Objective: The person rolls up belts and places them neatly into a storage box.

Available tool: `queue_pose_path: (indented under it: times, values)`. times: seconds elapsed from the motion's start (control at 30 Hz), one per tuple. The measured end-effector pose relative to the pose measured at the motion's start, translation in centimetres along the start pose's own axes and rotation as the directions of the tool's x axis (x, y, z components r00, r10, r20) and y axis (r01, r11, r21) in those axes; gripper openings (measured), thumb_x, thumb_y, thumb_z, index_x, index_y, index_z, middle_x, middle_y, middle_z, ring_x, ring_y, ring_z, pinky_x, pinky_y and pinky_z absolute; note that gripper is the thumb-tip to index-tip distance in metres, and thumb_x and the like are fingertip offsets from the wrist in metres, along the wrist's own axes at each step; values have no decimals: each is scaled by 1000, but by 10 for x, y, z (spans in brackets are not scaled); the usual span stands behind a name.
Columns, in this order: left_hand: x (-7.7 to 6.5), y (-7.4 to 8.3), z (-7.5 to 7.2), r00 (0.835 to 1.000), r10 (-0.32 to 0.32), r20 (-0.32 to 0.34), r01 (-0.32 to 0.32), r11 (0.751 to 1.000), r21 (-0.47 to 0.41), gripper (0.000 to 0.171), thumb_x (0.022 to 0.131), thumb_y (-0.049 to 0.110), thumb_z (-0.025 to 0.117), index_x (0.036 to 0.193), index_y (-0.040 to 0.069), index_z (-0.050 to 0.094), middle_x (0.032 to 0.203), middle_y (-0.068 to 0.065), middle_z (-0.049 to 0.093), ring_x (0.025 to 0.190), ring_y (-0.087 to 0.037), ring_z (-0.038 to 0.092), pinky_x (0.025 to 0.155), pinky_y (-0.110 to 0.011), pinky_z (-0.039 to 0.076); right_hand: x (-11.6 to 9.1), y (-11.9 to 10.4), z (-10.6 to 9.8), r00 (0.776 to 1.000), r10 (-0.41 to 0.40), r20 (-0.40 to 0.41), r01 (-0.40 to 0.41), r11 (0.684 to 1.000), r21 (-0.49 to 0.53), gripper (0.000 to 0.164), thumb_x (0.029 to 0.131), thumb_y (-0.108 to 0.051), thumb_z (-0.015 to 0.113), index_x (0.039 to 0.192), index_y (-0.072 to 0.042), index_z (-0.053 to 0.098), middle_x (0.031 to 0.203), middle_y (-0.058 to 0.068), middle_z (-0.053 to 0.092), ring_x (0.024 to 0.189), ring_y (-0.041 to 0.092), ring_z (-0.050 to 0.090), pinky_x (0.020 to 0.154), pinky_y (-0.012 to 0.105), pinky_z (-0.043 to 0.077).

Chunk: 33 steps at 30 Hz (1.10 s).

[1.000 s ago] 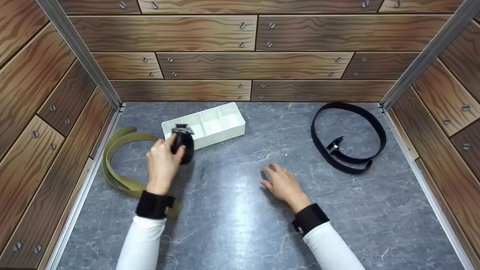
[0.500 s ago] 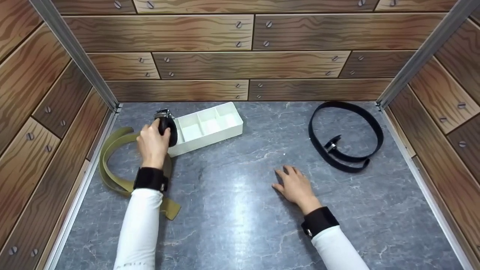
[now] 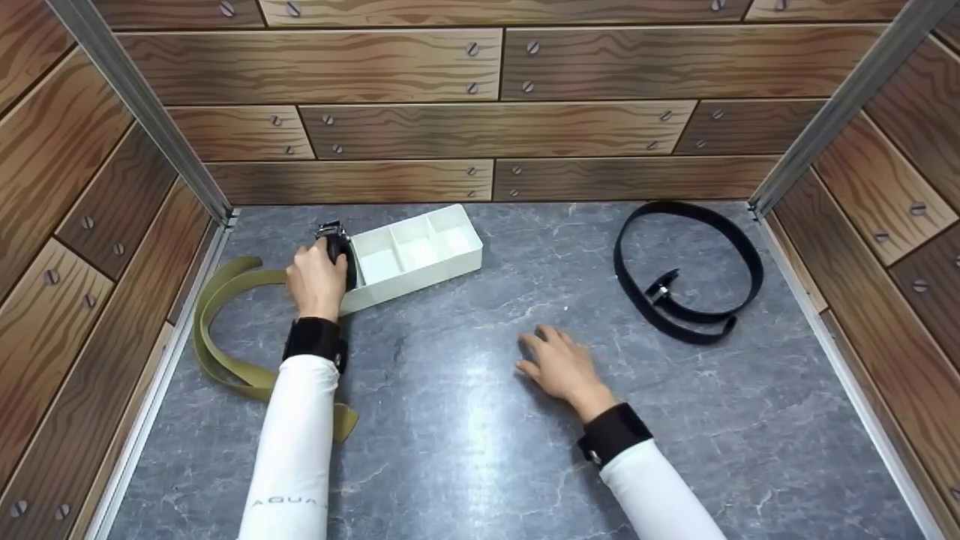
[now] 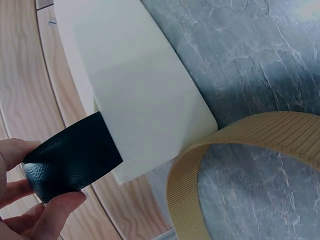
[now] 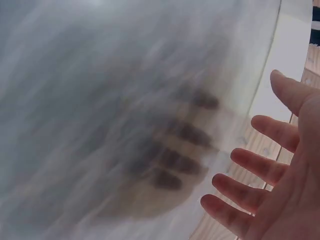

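Since a second ago, the coiled black belt [image 4: 72, 155] has shifted left; we see it partly inside the leftmost compartment of the white box [image 3: 416, 282], pinched by the left hand [image 3: 316, 281]; the right hand [image 3: 562, 367] spreads loose fingers above the counter [image 3: 442, 420].

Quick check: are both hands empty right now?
No, the left wrist view shows the left hand pinching a black leather-like strap at one end.
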<state>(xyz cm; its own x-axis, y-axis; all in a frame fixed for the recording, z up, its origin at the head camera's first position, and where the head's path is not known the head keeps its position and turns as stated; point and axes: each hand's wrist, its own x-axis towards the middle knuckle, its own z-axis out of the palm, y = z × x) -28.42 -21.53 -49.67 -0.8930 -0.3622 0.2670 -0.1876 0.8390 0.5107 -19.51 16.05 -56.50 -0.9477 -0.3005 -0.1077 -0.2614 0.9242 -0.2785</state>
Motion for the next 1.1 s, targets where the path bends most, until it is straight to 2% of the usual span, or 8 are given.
queue_pose_path:
  times: [0.27, 0.57, 0.73, 0.83, 0.97, 1.1]
  values:
    - [5, -1, 11, 1000, -2, 1, 2, 998, 56, 36, 92, 23, 66, 119, -1, 65, 104, -30, 64, 93, -51, 62, 78, -59, 49, 9, -24, -4, 998, -49, 30, 49, 999, -8, 57, 96, -47, 58, 144, -20, 50, 149, 14, 40, 135, 37, 38, 102, 58, 37]
    - [3, -3, 23, 1000, -25, 19, 24, 996, 81, 34, 90, 23, 68, 110, -4, 66, 103, -28, 65, 92, -51, 63, 75, -60, 49, 9, -27, -1, 997, -68, 25, 69, 998, -2, 56, 96, -46, 59, 144, -19, 50, 148, 15, 40, 134, 39, 40, 102, 59, 37]
    - [1, -6, 24, 998, -49, 36, 46, 997, 66, 37, 90, 26, 70, 115, -1, 65, 108, -27, 64, 96, -50, 63, 76, -61, 49, 8, -24, 1, 997, -65, 28, 65, 998, 14, 56, 96, -45, 59, 144, -19, 50, 149, 15, 40, 134, 38, 39, 101, 59, 37]
    - [-1, -5, 23, 996, -63, 67, 60, 997, 49, 44, 90, 32, 70, 123, 3, 63, 114, -27, 61, 100, -49, 61, 78, -62, 49, 8, -22, 1, 998, -54, 34, 54, 998, 22, 56, 96, -46, 59, 144, -18, 50, 149, 15, 40, 134, 38, 39, 102, 58, 37]
    - [-3, -5, 20, 990, -70, 126, 64, 996, 54, 54, 93, 37, 65, 137, 7, 55, 123, -28, 55, 106, -49, 58, 83, -62, 47, 7, -19, -1, 998, -43, 34, 42, 999, 35, 57, 95, -45, 60, 144, -18, 49, 149, 15, 40, 134, 38, 40, 103, 57, 37]
    - [-9, -5, 19, 987, -56, 153, 48, 997, 56, 63, 93, 33, 64, 145, 5, 45, 129, -33, 47, 112, -50, 53, 86, -62, 46, 7, -9, -4, 999, -32, -4, 32, 998, 46, 57, 95, -42, 62, 144, -16, 50, 147, 17, 42, 131, 41, 43, 99, 58, 40]
